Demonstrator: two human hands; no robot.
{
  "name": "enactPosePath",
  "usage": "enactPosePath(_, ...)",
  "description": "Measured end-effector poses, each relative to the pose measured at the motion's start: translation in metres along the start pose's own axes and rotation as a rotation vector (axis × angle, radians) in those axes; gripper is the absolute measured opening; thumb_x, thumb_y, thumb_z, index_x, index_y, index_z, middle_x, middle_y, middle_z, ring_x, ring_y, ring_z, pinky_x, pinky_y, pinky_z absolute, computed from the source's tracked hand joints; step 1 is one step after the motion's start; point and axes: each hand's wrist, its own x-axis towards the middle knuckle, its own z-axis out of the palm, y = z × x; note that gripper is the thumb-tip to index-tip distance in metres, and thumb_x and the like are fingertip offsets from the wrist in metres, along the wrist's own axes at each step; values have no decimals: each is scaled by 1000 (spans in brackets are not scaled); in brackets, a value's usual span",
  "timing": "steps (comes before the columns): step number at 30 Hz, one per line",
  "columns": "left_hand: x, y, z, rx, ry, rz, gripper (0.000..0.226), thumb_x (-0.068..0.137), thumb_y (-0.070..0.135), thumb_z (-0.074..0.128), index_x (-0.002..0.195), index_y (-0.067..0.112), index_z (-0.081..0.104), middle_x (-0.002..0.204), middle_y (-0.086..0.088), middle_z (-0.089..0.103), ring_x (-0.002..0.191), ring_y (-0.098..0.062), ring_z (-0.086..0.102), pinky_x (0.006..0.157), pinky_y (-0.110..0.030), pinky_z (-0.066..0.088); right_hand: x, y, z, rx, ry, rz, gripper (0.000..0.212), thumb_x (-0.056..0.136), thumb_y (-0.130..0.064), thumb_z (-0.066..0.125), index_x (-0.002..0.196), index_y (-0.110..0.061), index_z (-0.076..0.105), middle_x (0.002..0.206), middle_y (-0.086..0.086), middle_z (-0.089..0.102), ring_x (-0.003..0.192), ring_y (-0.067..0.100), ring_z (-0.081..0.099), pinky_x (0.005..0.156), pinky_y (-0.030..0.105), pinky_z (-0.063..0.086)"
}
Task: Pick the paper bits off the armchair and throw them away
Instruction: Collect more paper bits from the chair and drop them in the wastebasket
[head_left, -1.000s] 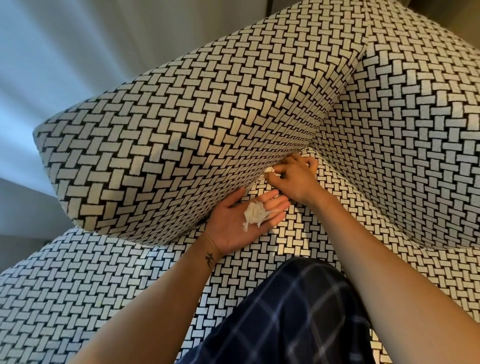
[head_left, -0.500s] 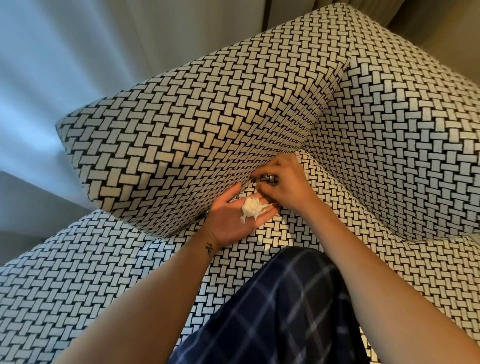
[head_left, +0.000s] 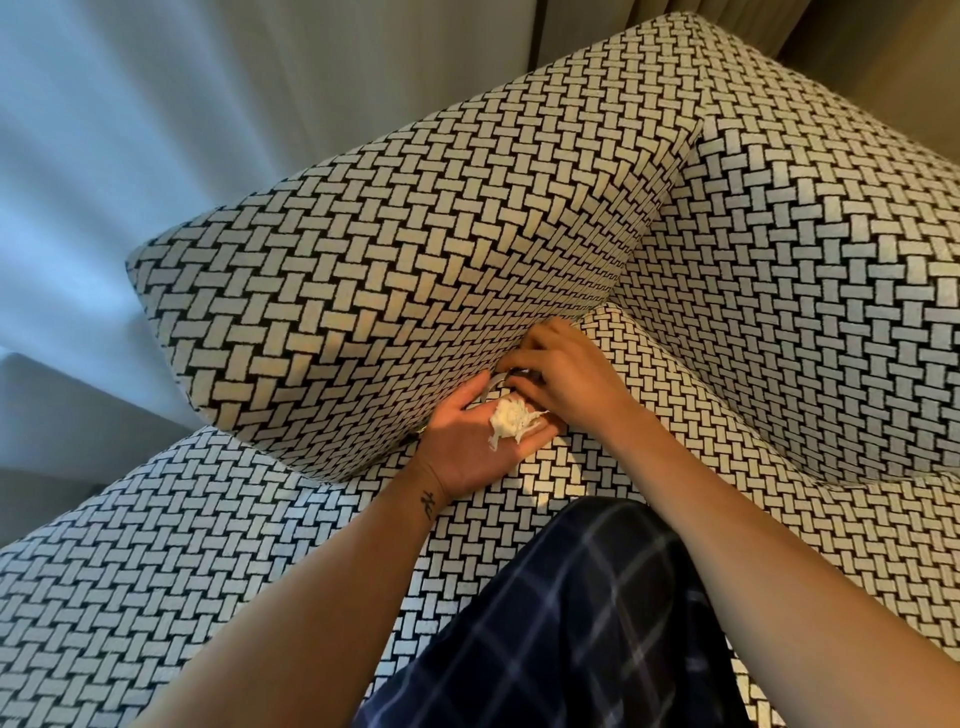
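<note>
- Now, my left hand (head_left: 467, 441) lies flat, palm up, fingers straight. The wad (head_left: 511, 421) of paper bits rests loose on them, not clasped.
- My right hand (head_left: 566, 379) is just beyond it, fingers curled into the crease at the seat's (head_left: 208, 545) far edge, under the arm (head_left: 389, 270). I cannot tell whether it has a bit pinched. A pale sliver shows at its fingertips, too small to name.
- I judge the wad feather-light, soft and shreddy. It will shed or blow off an open palm, so I'd close the fingers round its whole bulk, and take strays by fingertip pinch.
- The black-and-white weave hides white scraps, and the crease may swallow them.
- The back (head_left: 805, 286) closes the seat's far corner, and my knee (head_left: 571, 623) crowds the near edge. A curtain (head_left: 130, 130) hangs behind. No bin is in view.
</note>
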Motion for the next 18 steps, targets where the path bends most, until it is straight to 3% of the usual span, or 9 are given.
enactPosePath(5,5,1,-9,88,10,53,64,104,39,46,151,-4,40,157,-24,41,149,-36,33,128,-50,9,1,0,2,-2,69,-22,20,88,-34,68,101,-21,76,89,-2,61,90,20,51,73,35,46)
enactPosePath(9,28,11,-21,-311,-78,11,64,102,41,52,149,-2,46,157,-21,43,149,-34,34,128,-51,12,-6,2,1,39,156,35,19,89,-31,69,103,-19,75,101,-1,65,100,18,51,79,26,43)
enactPosePath(11,30,6,-33,6,-63,182,63,103,55,45,151,14,49,161,-10,41,153,-27,29,129,-47,9,-9,1,-3,91,176,59,18,90,-28,71,105,-18,74,105,-2,68,105,17,53,85,28,46)
enactPosePath(12,33,7,-36,-51,-84,112,64,103,55,44,152,14,48,161,-10,40,153,-27,29,129,-46,8,-11,0,-5,123,181,76,18,91,-27,70,106,-18,73,106,-3,69,106,16,55,88,30,49)
enactPosePath(13,31,7,-30,-309,-154,-157,66,103,50,47,153,7,44,161,-15,39,153,-30,29,129,-48,8,-13,-2,-6,157,178,102,17,93,-27,68,108,-18,72,106,-4,69,107,15,56,90,33,50)
enactPosePath(14,21,8,-18,-327,-192,-181,68,102,43,50,153,-1,39,160,-22,38,151,-35,30,128,-49,9,-14,-3,-7,189,173,138,17,96,-28,65,109,-19,71,107,-5,69,106,13,58,90,35,52)
enactPosePath(16,8,2,-17,-38,-149,-34,72,101,40,49,153,-7,34,157,-28,38,150,-40,31,127,-52,13,-17,-3,-9,265,191,231,19,100,-32,61,113,-21,69,108,-6,69,102,11,62,88,37,55)
enactPosePath(18,5,2,-8,5,-151,-14,73,99,39,52,152,-8,35,155,-30,41,148,-42,33,126,-54,17,-18,-4,-13,374,275,343,21,101,-32,60,115,-20,68,108,-7,70,100,10,64,87,35,55)
